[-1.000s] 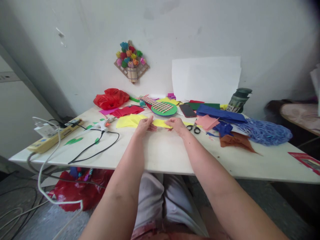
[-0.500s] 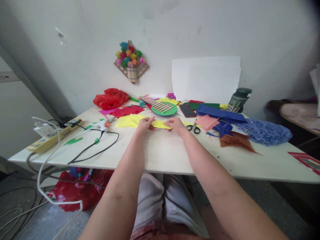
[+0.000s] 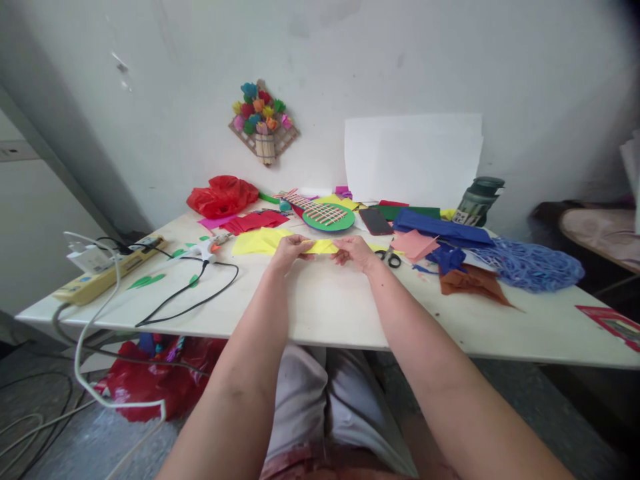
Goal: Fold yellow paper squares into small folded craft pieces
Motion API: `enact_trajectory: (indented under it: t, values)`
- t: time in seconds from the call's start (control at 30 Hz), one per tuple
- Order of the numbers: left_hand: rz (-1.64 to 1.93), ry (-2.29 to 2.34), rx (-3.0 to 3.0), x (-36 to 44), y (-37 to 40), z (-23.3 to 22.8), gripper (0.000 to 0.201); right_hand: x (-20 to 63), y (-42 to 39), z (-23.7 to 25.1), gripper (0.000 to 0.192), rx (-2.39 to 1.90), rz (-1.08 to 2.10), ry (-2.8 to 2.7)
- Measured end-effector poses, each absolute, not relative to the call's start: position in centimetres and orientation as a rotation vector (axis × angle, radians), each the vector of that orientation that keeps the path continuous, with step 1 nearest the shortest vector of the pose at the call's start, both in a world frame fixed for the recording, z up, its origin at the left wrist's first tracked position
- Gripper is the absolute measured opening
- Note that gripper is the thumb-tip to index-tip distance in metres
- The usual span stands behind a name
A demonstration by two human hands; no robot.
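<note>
A strip of yellow paper [image 3: 323, 247] stretches between my two hands, just above the white table. My left hand [image 3: 293, 251] pinches its left end, and my right hand [image 3: 353, 251] has its fingers closed on the right end. Behind and left of my left hand lies a larger yellow sheet [image 3: 260, 241]. Black-handled scissors [image 3: 389, 257] rest right of my right hand. Just beyond the strip sits a green round piece with a long neck and a lattice of thin sticks [image 3: 325, 212].
A glue gun [image 3: 204, 251] with a black cord and a power strip [image 3: 107, 272] are at the left. On the right are a phone [image 3: 375, 221], pink paper [image 3: 415, 245], blue paper [image 3: 440, 227], blue stringy material [image 3: 533, 265] and a dark green bottle [image 3: 477, 202].
My right hand has shifted its fingers on the yellow strip, and the part showing between the hands looks shorter and folded at its right end. My left hand has hardly moved.
</note>
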State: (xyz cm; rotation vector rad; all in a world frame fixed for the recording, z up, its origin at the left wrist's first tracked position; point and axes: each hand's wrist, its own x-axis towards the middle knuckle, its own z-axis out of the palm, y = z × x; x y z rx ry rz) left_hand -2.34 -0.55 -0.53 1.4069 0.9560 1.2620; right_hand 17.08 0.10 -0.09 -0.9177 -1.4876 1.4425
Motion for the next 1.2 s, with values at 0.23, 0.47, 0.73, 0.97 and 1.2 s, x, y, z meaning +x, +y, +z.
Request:
enact_trajectory:
  t: [0.23,0.47,0.73,0.97,1.2]
  values:
    - [1.236,0.952,1.386,-2.2,-0.9,-0.3,0.032,16.8,0.0,-0.1,0.017,-1.013,1.351,-1.464]
    - [1.22,0.957,1.403,-2.0,-0.9,-0.3,0.033,16.8,-0.4,0.2,0.022,-0.95,1.438,-1.468]
    - [1.134,0.906,1.384,-1.8,-1.0,-0.4,0.037,16.2,-0.1,-0.2,0.019,-0.991,1.376,-1.466]
    - [1.095,0.949,1.395,-1.7,-0.9,-0.5,0.031,16.1,-0.4,-0.1,0.02,-0.964,1.383,-1.499]
    - [1.109,0.911,1.379,-1.6,-0.9,-0.6,0.031,15.8,-0.4,-0.2,0.017,-0.977,1.368,-1.481]
